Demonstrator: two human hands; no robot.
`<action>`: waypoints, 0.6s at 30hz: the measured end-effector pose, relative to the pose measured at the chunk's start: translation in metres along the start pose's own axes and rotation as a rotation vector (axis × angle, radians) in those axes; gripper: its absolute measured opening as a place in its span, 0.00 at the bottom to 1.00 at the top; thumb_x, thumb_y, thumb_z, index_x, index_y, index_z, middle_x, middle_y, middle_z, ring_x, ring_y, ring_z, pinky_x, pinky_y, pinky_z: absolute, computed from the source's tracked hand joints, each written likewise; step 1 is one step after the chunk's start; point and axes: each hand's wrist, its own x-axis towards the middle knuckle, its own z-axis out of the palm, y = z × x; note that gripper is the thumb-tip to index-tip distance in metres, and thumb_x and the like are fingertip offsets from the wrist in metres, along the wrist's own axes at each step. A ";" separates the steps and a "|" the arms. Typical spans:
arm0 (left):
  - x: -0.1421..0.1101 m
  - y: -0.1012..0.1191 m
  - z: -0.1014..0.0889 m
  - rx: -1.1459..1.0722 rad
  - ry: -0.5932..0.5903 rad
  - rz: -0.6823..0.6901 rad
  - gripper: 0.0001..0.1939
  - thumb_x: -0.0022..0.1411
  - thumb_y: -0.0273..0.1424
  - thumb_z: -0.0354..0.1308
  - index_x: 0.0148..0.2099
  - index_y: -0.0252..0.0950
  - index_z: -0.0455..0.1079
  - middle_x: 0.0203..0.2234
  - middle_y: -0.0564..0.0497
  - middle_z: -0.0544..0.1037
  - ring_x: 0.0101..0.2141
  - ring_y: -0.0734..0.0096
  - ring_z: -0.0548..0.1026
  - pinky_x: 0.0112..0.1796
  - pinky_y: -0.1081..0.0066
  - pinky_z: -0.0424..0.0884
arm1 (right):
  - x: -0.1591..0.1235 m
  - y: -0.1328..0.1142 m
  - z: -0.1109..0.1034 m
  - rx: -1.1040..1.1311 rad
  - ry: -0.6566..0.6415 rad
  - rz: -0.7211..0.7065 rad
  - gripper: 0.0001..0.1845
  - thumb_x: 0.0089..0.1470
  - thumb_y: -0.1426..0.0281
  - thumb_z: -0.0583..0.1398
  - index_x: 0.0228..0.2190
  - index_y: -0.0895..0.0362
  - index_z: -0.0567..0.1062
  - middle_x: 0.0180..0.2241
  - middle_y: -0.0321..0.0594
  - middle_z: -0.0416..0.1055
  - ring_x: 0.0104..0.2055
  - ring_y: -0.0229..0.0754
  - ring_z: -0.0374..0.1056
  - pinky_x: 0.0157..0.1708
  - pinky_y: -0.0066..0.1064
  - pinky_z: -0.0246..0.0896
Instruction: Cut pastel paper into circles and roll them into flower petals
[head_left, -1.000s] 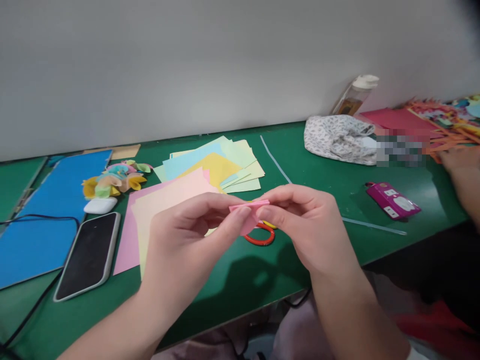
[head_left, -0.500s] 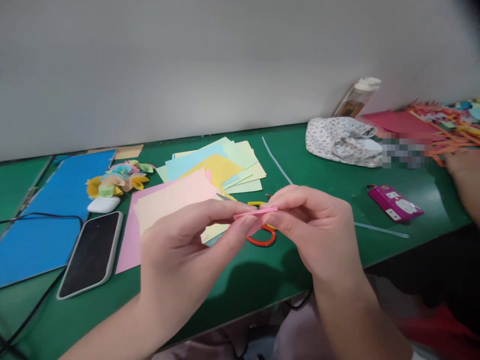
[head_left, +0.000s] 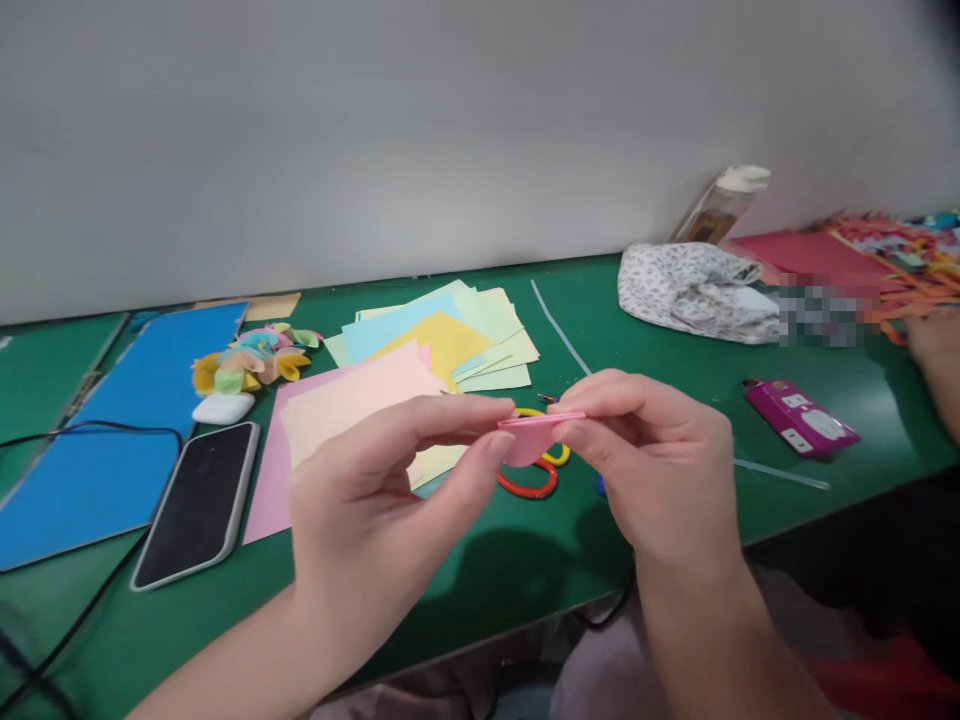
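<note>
A small folded piece of pink paper (head_left: 531,440) is held up above the table, its rounded lower part hanging down and its folded edge on top. My left hand (head_left: 390,480) pinches its left end between thumb and forefinger. At the right end, my right hand (head_left: 652,450) pinches it the same way. Behind and below the paper lie scissors (head_left: 529,490) with red and yellow handles, partly hidden by the paper and my fingers. Sheets of coloured paper (head_left: 442,335) lie in a loose pile beyond my hands, with pale pink sheets (head_left: 345,395) nearer my left hand.
To the left are a phone (head_left: 199,505), a white case (head_left: 223,408), paper flowers (head_left: 255,360), a blue board (head_left: 127,420) and a black cable. On the right are a purple gadget (head_left: 801,415), a patterned cloth pouch (head_left: 690,290), a bottle (head_left: 716,210) and another person's arm (head_left: 937,360).
Both hands have shifted slightly right in view with the pink paper. The paper has tilted, so more of its rounded face shows below the fold. The whole view has shifted a little.
</note>
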 end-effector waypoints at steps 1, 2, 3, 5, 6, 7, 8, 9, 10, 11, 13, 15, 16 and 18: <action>0.000 -0.001 0.000 0.004 0.008 0.011 0.06 0.59 0.27 0.64 0.37 0.45 0.78 0.30 0.58 0.84 0.29 0.72 0.80 0.28 0.75 0.78 | 0.000 0.000 0.000 -0.004 -0.002 -0.012 0.09 0.49 0.77 0.70 0.29 0.49 0.82 0.26 0.32 0.77 0.27 0.35 0.71 0.24 0.26 0.67; -0.001 -0.001 -0.001 0.008 0.009 0.022 0.07 0.59 0.26 0.63 0.37 0.45 0.78 0.30 0.59 0.83 0.29 0.72 0.80 0.28 0.75 0.78 | 0.000 0.000 -0.001 -0.011 -0.005 -0.024 0.09 0.49 0.77 0.69 0.29 0.49 0.82 0.26 0.32 0.77 0.27 0.35 0.71 0.24 0.26 0.67; -0.001 -0.002 -0.001 0.012 0.006 0.032 0.07 0.60 0.26 0.63 0.37 0.45 0.78 0.30 0.59 0.83 0.29 0.72 0.80 0.29 0.74 0.78 | -0.001 0.000 -0.001 -0.021 -0.008 -0.036 0.09 0.50 0.77 0.69 0.30 0.49 0.82 0.27 0.32 0.77 0.26 0.34 0.71 0.24 0.26 0.67; -0.001 -0.002 -0.002 0.019 -0.005 0.044 0.07 0.61 0.25 0.62 0.36 0.45 0.78 0.30 0.59 0.83 0.29 0.73 0.80 0.29 0.74 0.77 | -0.001 -0.001 -0.001 -0.050 -0.013 -0.062 0.09 0.51 0.77 0.69 0.30 0.49 0.82 0.25 0.31 0.76 0.24 0.34 0.69 0.23 0.26 0.66; -0.001 -0.001 -0.002 0.021 -0.008 0.045 0.08 0.61 0.25 0.62 0.36 0.45 0.77 0.30 0.60 0.83 0.29 0.74 0.79 0.30 0.75 0.77 | -0.002 -0.001 0.000 -0.066 -0.011 -0.074 0.08 0.51 0.77 0.68 0.30 0.49 0.82 0.25 0.31 0.76 0.24 0.34 0.69 0.22 0.26 0.65; -0.001 -0.001 -0.002 0.020 -0.005 0.046 0.08 0.61 0.24 0.62 0.36 0.45 0.77 0.30 0.60 0.83 0.29 0.75 0.79 0.30 0.75 0.77 | -0.002 -0.002 0.000 -0.081 -0.007 -0.086 0.08 0.52 0.77 0.68 0.30 0.50 0.82 0.25 0.31 0.76 0.24 0.34 0.69 0.22 0.26 0.65; -0.001 -0.001 -0.001 0.016 0.003 0.048 0.08 0.60 0.24 0.62 0.36 0.45 0.77 0.30 0.61 0.83 0.30 0.76 0.79 0.30 0.76 0.77 | -0.003 -0.003 0.000 -0.095 -0.004 -0.098 0.08 0.52 0.77 0.68 0.30 0.50 0.82 0.26 0.31 0.76 0.25 0.34 0.69 0.23 0.26 0.65; -0.001 -0.001 -0.001 0.010 0.011 0.051 0.09 0.60 0.24 0.62 0.36 0.45 0.77 0.30 0.62 0.83 0.30 0.76 0.79 0.31 0.77 0.77 | -0.003 -0.003 0.001 -0.105 0.000 -0.110 0.08 0.52 0.77 0.68 0.30 0.50 0.82 0.26 0.31 0.76 0.26 0.34 0.70 0.23 0.26 0.65; -0.001 -0.001 -0.001 0.000 0.015 0.052 0.09 0.60 0.23 0.62 0.36 0.45 0.76 0.30 0.62 0.83 0.31 0.77 0.79 0.32 0.77 0.77 | -0.004 -0.003 0.001 -0.109 0.004 -0.119 0.09 0.52 0.77 0.68 0.30 0.50 0.82 0.27 0.32 0.77 0.27 0.35 0.70 0.24 0.27 0.66; -0.001 -0.001 0.000 -0.019 0.012 0.049 0.09 0.60 0.23 0.62 0.37 0.45 0.76 0.30 0.62 0.83 0.32 0.76 0.80 0.33 0.77 0.77 | -0.004 -0.004 0.001 -0.108 0.005 -0.125 0.09 0.52 0.77 0.68 0.30 0.50 0.82 0.27 0.32 0.77 0.27 0.35 0.70 0.24 0.27 0.66; 0.000 0.000 0.000 -0.086 -0.017 0.027 0.09 0.60 0.24 0.63 0.39 0.45 0.77 0.33 0.60 0.83 0.34 0.74 0.81 0.35 0.76 0.79 | -0.004 -0.003 0.001 -0.100 0.000 -0.121 0.09 0.53 0.78 0.67 0.30 0.50 0.81 0.27 0.32 0.77 0.28 0.36 0.70 0.24 0.27 0.66; 0.001 0.000 0.000 -0.139 -0.069 0.013 0.11 0.59 0.25 0.63 0.43 0.45 0.77 0.35 0.59 0.84 0.35 0.72 0.82 0.36 0.74 0.80 | -0.004 -0.003 0.001 -0.096 -0.010 -0.117 0.09 0.53 0.77 0.67 0.30 0.50 0.81 0.28 0.32 0.78 0.29 0.36 0.71 0.25 0.28 0.66; 0.002 0.000 0.000 -0.139 -0.091 0.019 0.11 0.59 0.25 0.63 0.43 0.46 0.77 0.35 0.59 0.84 0.34 0.72 0.82 0.36 0.73 0.80 | -0.004 -0.003 0.001 -0.100 -0.020 -0.121 0.09 0.53 0.77 0.67 0.30 0.50 0.81 0.29 0.32 0.78 0.30 0.36 0.71 0.27 0.28 0.67; 0.002 0.000 0.000 -0.094 -0.115 0.045 0.09 0.59 0.25 0.64 0.40 0.45 0.77 0.32 0.60 0.84 0.32 0.74 0.81 0.33 0.75 0.78 | -0.004 -0.004 0.001 -0.109 -0.037 -0.140 0.09 0.53 0.78 0.67 0.30 0.51 0.81 0.30 0.31 0.79 0.32 0.36 0.72 0.32 0.27 0.69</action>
